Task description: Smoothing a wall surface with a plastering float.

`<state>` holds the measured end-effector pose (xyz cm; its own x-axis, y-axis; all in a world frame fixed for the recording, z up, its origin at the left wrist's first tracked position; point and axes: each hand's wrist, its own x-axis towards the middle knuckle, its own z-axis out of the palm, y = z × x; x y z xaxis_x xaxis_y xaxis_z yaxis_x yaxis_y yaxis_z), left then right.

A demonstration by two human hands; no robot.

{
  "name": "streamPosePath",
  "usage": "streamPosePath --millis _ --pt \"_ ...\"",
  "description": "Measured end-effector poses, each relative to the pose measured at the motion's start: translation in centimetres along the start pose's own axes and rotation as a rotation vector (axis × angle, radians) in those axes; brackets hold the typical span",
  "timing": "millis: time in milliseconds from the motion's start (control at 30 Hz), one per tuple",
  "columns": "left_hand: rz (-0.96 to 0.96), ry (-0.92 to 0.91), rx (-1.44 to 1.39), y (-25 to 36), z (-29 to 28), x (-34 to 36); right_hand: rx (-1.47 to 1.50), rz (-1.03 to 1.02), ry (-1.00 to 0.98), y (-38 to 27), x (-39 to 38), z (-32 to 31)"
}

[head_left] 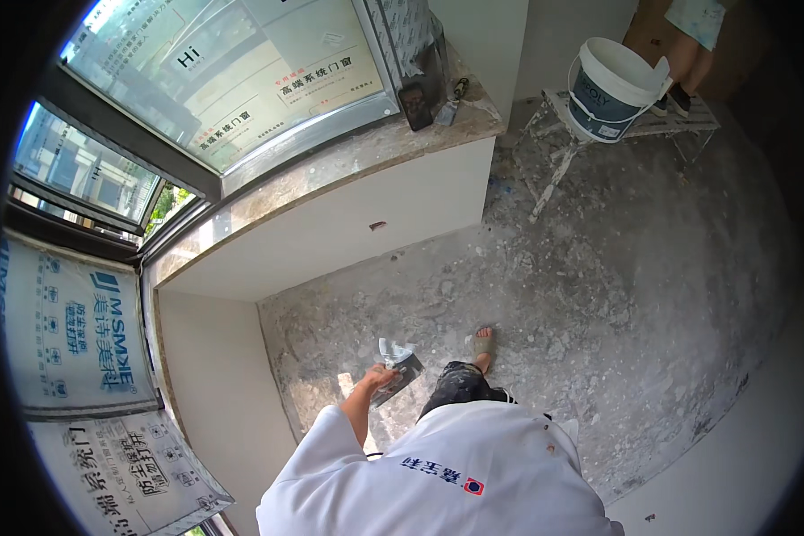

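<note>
My left hand (381, 376) is closed around a plastering trowel (402, 379), held low beside my left leg. The trowel's blade is dark and flat, with a lump of white putty (395, 350) at its far end. Its handle is mostly covered by my fingers. My right hand is out of sight, with my white shirt (473, 473) filling the lower middle of the view. Below the shirt show dark shorts (460, 386) spotted with white and one foot in a sandal (484, 347).
A stone window sill (330, 183) runs along the left, holding a phone (414, 106) and a small scraper (448, 113). At the upper right, a white bucket (612, 76) stands on a splattered work bench (688, 121); another person's legs (688, 62) show beside it. The concrete floor (590, 295) is dusty and stained.
</note>
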<state>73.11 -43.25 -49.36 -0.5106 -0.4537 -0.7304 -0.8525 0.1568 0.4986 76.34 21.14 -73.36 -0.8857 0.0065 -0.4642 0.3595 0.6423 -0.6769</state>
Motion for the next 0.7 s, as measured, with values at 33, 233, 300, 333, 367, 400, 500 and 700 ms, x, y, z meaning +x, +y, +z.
streamPosePath --millis 33,233,300,333,367,400,500,700 --pt "0.011 -0.017 0.009 1.7 1.4 1.6 -0.051 -0.06 -0.038 1.5 2.9 -3.0" --pt "0.272 -0.02 0.109 16.2 7.2 3.2 0.577 0.353 0.03 -11.6 9.7 -18.2" --pt "0.33 0.001 0.17 19.4 8.9 2.4 0.722 0.418 0.095 -12.0 13.0 -20.2" --pt "0.372 -0.002 0.174 21.7 9.5 2.1 0.604 0.377 0.046 -12.5 14.8 -21.0" --pt "0.408 -0.001 0.176 22.9 10.3 2.0 0.578 0.323 -0.02 -13.2 16.3 -21.5" --pt "0.405 0.033 0.163 23.7 10.7 1.6 0.464 0.268 -0.057 -14.2 18.2 -21.8" --pt "0.337 0.131 -0.056 22.6 12.0 0.7 0.338 0.162 -0.18 -18.3 23.1 -23.9" --pt "0.004 0.394 -0.411 21.2 17.6 -4.3 0.316 0.151 -0.28 -22.3 35.9 -31.6"
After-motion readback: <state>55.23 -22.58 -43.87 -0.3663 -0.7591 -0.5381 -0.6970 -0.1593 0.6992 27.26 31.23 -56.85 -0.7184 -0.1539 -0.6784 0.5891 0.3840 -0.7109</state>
